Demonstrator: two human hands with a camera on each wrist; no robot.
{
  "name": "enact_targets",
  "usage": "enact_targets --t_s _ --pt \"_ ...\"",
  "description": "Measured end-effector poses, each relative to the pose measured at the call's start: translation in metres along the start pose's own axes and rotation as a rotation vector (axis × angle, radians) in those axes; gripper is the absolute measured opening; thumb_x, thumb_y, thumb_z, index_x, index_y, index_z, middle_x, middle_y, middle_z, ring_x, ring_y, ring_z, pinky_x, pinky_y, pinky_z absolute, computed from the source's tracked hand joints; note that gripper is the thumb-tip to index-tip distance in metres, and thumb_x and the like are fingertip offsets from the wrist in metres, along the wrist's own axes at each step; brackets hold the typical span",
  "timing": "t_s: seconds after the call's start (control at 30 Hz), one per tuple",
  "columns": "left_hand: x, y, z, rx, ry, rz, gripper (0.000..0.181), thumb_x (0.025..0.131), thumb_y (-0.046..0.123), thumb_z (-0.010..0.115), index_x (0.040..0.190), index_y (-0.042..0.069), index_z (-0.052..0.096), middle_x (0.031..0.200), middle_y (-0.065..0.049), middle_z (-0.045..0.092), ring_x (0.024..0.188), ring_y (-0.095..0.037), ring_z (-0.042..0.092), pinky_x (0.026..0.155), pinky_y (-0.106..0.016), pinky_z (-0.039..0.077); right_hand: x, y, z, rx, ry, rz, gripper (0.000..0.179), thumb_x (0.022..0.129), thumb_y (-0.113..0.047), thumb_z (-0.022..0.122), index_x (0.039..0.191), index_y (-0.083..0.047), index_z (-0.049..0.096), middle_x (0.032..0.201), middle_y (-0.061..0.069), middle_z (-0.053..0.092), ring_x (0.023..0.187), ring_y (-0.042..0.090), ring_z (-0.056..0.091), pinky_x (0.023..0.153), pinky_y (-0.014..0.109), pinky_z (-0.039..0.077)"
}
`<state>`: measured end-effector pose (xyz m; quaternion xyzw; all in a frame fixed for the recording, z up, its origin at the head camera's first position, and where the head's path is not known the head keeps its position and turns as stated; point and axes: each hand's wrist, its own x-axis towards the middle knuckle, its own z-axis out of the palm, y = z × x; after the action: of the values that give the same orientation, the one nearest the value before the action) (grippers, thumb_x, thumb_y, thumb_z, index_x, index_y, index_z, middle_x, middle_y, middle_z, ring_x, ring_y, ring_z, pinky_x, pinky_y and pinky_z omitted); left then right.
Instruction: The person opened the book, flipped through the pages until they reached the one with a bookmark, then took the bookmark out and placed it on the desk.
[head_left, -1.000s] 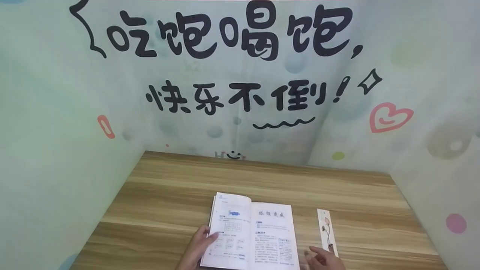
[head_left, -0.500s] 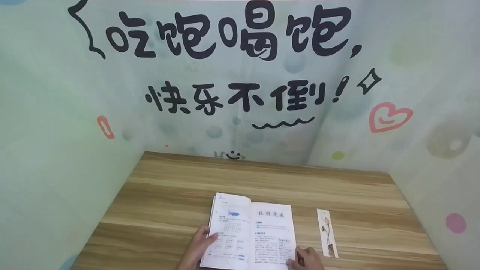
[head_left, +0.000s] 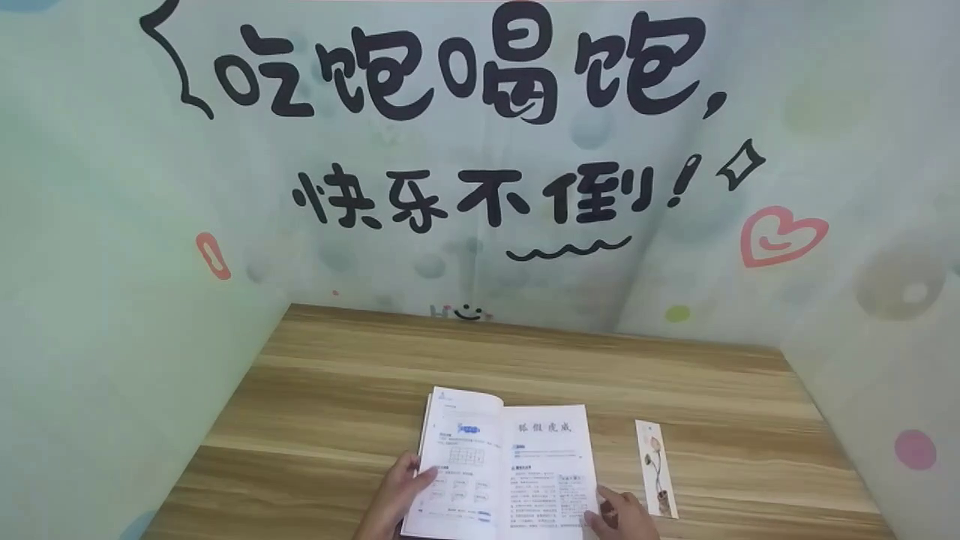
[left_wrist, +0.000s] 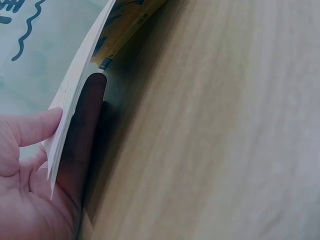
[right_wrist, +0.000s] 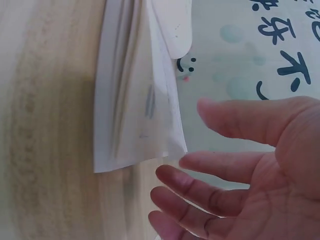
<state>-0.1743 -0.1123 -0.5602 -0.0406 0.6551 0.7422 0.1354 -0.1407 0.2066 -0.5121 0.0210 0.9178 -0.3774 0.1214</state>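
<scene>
An open book [head_left: 544,469] with printed pages lies near the front of the wooden table. My left hand [head_left: 394,495] holds its left side, the thumb over the page and the other fingers underneath. In the left wrist view, the page block [left_wrist: 80,90] stands between thumb and fingers, and part of a yellow cover [left_wrist: 125,30] shows below. My right hand [head_left: 624,514] is by the lower right edge of the book. The right wrist view shows its fingers [right_wrist: 215,165] spread and slightly bent, with the index fingertip right at a corner of the fanned pages [right_wrist: 145,115].
A narrow white bookmark [head_left: 656,469] with a flower drawing lies on the wooden table [head_left: 337,375], to the right of the book. Behind the table hangs a pale backdrop [head_left: 465,262] with large black characters; more of it closes off both sides.
My right hand has moved left from the bookmark's lower end to the book's right edge, then back slightly rightward. The right page's outer edge has shifted a little. My left hand keeps its hold.
</scene>
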Motion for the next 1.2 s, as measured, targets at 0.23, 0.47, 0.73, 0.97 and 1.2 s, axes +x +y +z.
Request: enact_targets --t_s 0.23,0.47,0.73,0.97,1.2 --pt "-0.001 -0.001 0.0 -0.037 -0.006 -0.012 0.023 0.093 0.015 0.052 0.1 -0.002 0.038 0.086 -0.002 0.062 0.073 -0.015 0.063 0.062 -0.029 0.051 -0.006 0.004 -0.008 0.285 -0.072 -0.059 0.071 0.082 -0.007 0.066 0.137 0.014 0.025 0.076 0.003 0.062 0.07 0.014 0.059 0.065 0.026 0.05" --pt "-0.001 -0.001 0.001 -0.028 -0.002 -0.017 0.024 0.093 0.016 0.053 0.101 -0.003 0.039 0.087 -0.004 0.062 0.073 -0.016 0.063 0.063 -0.03 0.051 -0.005 0.006 -0.002 0.349 -0.038 -0.045 0.075 0.08 -0.007 0.069 0.142 0.003 0.027 0.063 -0.002 0.053 0.06 0.012 0.051 0.056 0.021 0.043" --pt "-0.001 -0.003 0.0 -0.046 -0.007 -0.003 0.026 0.093 0.015 0.052 0.102 -0.005 0.038 0.087 -0.004 0.062 0.074 -0.016 0.063 0.063 -0.031 0.051 -0.004 0.002 0.006 0.385 0.015 -0.023 0.077 0.08 -0.011 0.07 0.143 0.001 0.027 0.061 -0.002 0.049 0.055 0.008 0.047 0.051 0.017 0.039" --pt "0.002 -0.002 0.001 0.11 0.087 0.04 0.027 0.089 0.009 0.057 0.098 -0.001 0.033 0.11 -0.021 0.054 0.084 -0.017 0.057 0.071 -0.027 0.046 -0.003 0.002 0.013 0.46 0.048 0.082 0.045 0.08 -0.022 0.072 0.108 0.011 0.059 0.066 -0.003 0.054 0.061 0.01 0.052 0.053 0.018 0.042" --pt "0.003 -0.004 0.0 0.207 0.09 0.188 0.021 0.084 -0.002 0.056 0.094 -0.009 0.04 0.108 -0.024 0.053 0.108 -0.029 0.048 0.087 -0.029 0.037 -0.002 -0.008 0.024 0.461 0.038 0.141 0.044 0.077 -0.045 0.071 0.078 -0.003 0.06 0.064 -0.005 0.054 0.062 0.01 0.051 0.056 0.021 0.04"
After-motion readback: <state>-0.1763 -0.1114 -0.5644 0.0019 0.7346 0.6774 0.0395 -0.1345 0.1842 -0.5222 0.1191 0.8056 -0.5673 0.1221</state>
